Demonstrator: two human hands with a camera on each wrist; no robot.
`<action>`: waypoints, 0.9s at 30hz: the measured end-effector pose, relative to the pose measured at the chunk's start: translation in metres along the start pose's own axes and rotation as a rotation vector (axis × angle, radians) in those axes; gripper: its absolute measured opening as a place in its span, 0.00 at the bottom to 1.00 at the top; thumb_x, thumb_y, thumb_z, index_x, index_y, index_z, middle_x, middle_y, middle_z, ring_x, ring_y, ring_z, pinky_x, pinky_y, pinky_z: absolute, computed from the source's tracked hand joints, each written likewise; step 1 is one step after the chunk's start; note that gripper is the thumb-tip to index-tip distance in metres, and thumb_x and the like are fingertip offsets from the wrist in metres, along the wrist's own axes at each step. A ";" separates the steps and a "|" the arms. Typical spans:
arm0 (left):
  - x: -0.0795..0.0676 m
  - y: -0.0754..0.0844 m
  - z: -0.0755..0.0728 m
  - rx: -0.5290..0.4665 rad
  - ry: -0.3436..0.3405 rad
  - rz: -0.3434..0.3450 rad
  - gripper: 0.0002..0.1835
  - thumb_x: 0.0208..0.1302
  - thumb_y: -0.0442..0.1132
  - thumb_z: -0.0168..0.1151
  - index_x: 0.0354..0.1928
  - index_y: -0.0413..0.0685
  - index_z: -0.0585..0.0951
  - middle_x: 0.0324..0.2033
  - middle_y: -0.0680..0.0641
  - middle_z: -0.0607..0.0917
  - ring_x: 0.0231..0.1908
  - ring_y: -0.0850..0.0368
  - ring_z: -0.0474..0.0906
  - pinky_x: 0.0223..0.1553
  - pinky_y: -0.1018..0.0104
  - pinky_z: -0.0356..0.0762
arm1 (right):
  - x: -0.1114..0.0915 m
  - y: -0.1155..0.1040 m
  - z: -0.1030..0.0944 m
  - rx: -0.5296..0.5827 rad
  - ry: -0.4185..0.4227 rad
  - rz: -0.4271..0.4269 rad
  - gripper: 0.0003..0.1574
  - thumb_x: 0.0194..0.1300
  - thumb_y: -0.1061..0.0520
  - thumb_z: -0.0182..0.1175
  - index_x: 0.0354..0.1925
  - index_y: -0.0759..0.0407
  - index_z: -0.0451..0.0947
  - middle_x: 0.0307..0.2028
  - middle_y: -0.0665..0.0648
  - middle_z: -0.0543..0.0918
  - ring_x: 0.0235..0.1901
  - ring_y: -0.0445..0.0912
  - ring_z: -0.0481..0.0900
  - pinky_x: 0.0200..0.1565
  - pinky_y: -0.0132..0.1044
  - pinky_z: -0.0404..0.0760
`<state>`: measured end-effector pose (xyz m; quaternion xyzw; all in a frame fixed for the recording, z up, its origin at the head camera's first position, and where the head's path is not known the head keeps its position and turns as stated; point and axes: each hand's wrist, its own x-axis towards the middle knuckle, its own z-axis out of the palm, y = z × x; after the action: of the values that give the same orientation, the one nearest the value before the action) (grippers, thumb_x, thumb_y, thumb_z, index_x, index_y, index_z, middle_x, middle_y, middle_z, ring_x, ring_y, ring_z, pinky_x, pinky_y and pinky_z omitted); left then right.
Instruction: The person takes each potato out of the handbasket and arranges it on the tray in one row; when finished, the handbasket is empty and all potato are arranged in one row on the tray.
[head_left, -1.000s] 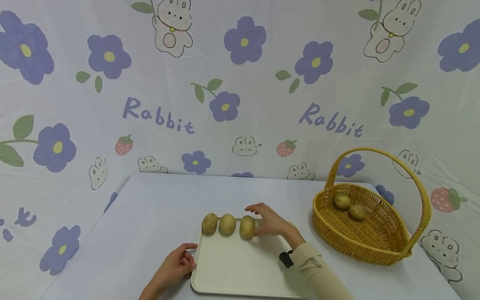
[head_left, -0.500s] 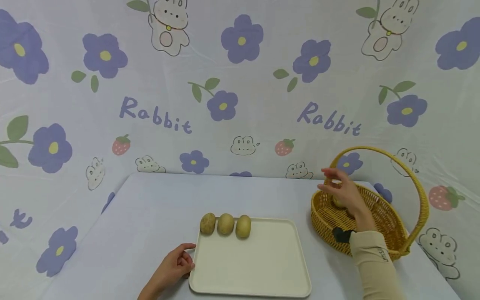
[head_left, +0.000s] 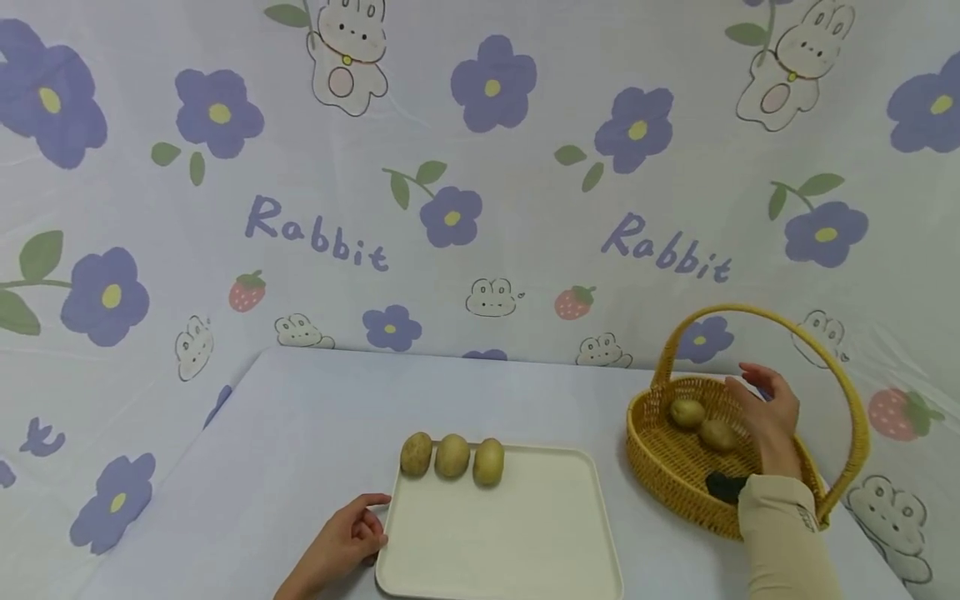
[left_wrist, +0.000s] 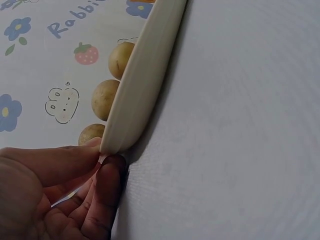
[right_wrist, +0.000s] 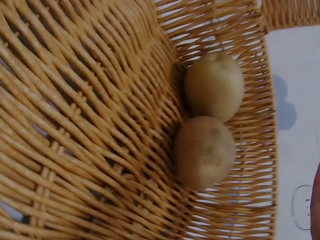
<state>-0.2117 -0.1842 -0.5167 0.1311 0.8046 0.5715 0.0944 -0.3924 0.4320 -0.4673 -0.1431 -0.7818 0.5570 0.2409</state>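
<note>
Over the wicker basket [head_left: 663, 487]: I see the right hand [head_left: 771, 412] above its right side, fingers apart, holding nothing; I read this as a reach for a potato.
Basket potatoes: the browner potato [right_wrist: 204, 153] and the paler potato [right_wrist: 215, 86] lie side by side inside; I'd bring the hand down leftward and close it round the browner one.
Tray: the left hand [head_left: 343, 537] pinches the left rim of the cream tray [head_left: 525, 533]; three potatoes [head_left: 452, 456] line its far left.
Hand shift: since half a second ago, the right has moved rightward, uncovering both basket potatoes.

Soft, dullish light overall — faint shadow along the tray [left_wrist: 142, 85], right wrist view slightly blurred
</note>
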 end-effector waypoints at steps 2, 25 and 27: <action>0.000 0.000 0.000 -0.007 -0.005 -0.011 0.28 0.59 0.29 0.60 0.60 0.29 0.64 0.30 0.46 0.75 0.22 0.63 0.72 0.25 0.70 0.75 | -0.006 0.003 -0.001 -0.026 0.019 -0.004 0.28 0.56 0.43 0.65 0.55 0.45 0.75 0.47 0.43 0.75 0.49 0.37 0.71 0.46 0.24 0.72; 0.000 0.002 -0.003 -0.028 -0.009 -0.017 0.28 0.59 0.30 0.61 0.61 0.29 0.64 0.30 0.45 0.75 0.22 0.62 0.72 0.25 0.70 0.75 | -0.047 -0.027 -0.008 -0.546 -0.609 0.073 0.40 0.63 0.53 0.56 0.63 0.76 0.56 0.58 0.82 0.58 0.54 0.72 0.61 0.51 0.60 0.66; 0.000 0.001 -0.002 -0.039 -0.009 -0.018 0.29 0.59 0.30 0.61 0.61 0.30 0.64 0.30 0.45 0.75 0.22 0.62 0.72 0.25 0.70 0.75 | -0.049 -0.033 -0.009 -0.510 -0.597 0.063 0.39 0.63 0.53 0.56 0.62 0.77 0.56 0.56 0.81 0.60 0.51 0.69 0.64 0.47 0.56 0.69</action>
<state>-0.2123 -0.1859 -0.5147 0.1246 0.7941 0.5854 0.1057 -0.3451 0.4043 -0.4446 -0.0538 -0.9260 0.3691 -0.0577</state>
